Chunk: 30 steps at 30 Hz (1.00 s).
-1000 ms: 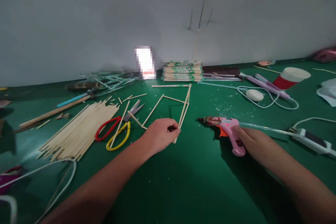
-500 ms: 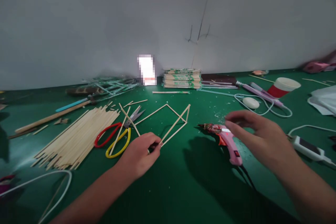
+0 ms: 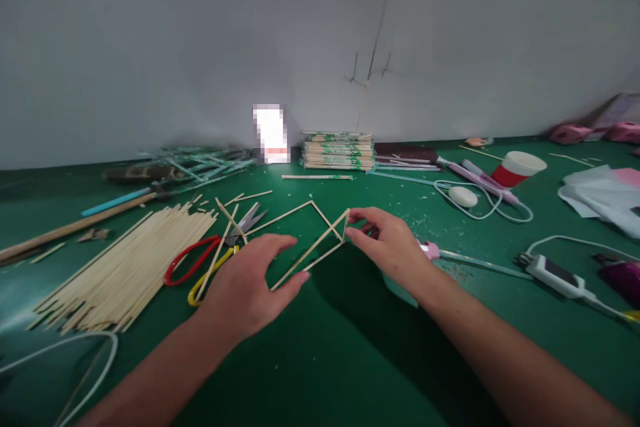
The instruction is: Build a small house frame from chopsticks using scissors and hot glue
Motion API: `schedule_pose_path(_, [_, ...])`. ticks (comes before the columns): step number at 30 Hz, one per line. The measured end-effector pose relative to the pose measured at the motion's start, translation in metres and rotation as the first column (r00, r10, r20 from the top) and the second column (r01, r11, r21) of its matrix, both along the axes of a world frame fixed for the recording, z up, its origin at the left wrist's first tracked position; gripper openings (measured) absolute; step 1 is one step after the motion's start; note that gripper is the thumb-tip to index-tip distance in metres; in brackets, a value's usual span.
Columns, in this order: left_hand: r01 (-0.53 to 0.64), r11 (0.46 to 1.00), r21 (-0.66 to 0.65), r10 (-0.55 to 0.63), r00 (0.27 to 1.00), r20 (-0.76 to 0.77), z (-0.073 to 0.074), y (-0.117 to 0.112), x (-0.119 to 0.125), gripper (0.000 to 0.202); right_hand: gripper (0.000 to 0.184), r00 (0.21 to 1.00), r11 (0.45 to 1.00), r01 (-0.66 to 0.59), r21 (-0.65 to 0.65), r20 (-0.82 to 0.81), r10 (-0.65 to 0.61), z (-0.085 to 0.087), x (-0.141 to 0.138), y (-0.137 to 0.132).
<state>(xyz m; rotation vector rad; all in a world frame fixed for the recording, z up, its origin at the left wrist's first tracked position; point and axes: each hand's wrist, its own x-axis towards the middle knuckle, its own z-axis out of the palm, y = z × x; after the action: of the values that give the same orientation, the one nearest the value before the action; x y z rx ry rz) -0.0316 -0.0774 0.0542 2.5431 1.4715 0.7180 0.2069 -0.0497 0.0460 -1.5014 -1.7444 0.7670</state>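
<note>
A frame of thin wooden sticks point(image 3: 311, 250) joined at the corners stands on the green table. My right hand point(image 3: 387, 243) pinches its short upright stick at the right end between thumb and fingers. Around the near-left end of the frame, my left hand point(image 3: 245, 283) is open, thumb and forefinger apart; whether it touches a stick I cannot tell. Scissors point(image 3: 237, 233) with red and yellow handles lie left of that hand, partly covered by it and by loose sticks. A pink glue gun point(image 3: 430, 250) is mostly hidden behind my right hand, a clear glue stick protruding from its back.
Many loose sticks point(image 3: 115, 260) lie in a pile at left. Wrapped chopsticks point(image 3: 339, 152) are stacked by the wall, beside a bright blurred screen point(image 3: 271, 133). A red and white cup point(image 3: 520, 167), a white adapter point(image 3: 555, 275) and cables lie at right.
My right hand has moved left from beside the glue gun and taken hold of the frame's right end. My left hand has loosened its pinch and spread its fingers. The view has shifted slightly right.
</note>
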Motion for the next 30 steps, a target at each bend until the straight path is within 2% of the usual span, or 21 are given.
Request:
schedule_pose_path(2, [0.037,0.987,0.155,-0.047,0.997,0.063,0.007,0.003,0.015,0.034,0.028,0.999,1.000,0.007,-0.028,-0.050,-0.009,0.000,-0.001,0.001])
schedule_pose_path(4, [0.074,0.974,0.214,-0.096,0.991,0.092,0.013,0.008,0.032,0.029,0.026,0.997,0.998,0.016,-0.061,-0.080,-0.021,0.000,-0.003,0.001])
schedule_pose_path(5, [0.070,0.974,0.217,-0.095,0.990,0.107,0.015,0.011,0.040,0.028,0.025,0.996,0.997,0.020,-0.071,-0.089,-0.027,-0.001,-0.003,0.001])
schedule_pose_path(9, [-0.012,0.996,0.084,0.000,0.991,0.132,0.013,0.019,0.060,0.024,0.018,0.996,1.000,0.005,-0.028,-0.085,-0.007,-0.002,-0.005,-0.004])
schedule_pose_path(14, [0.054,0.998,-0.011,-0.052,0.992,0.111,0.009,0.015,0.062,0.010,0.012,0.999,0.999,-0.033,0.032,-0.016,0.033,0.001,-0.003,-0.018])
schedule_pose_path(20, [0.119,0.992,0.049,-0.125,0.983,0.134,0.007,0.008,0.060,0.012,0.011,0.999,0.998,-0.046,0.036,0.011,0.045,0.004,0.000,-0.026])
schedule_pose_path(30, [0.112,0.993,0.028,-0.114,0.988,0.100,0.011,0.011,0.061,0.012,0.013,0.998,0.998,-0.053,0.039,0.039,0.052,0.002,0.002,-0.027])
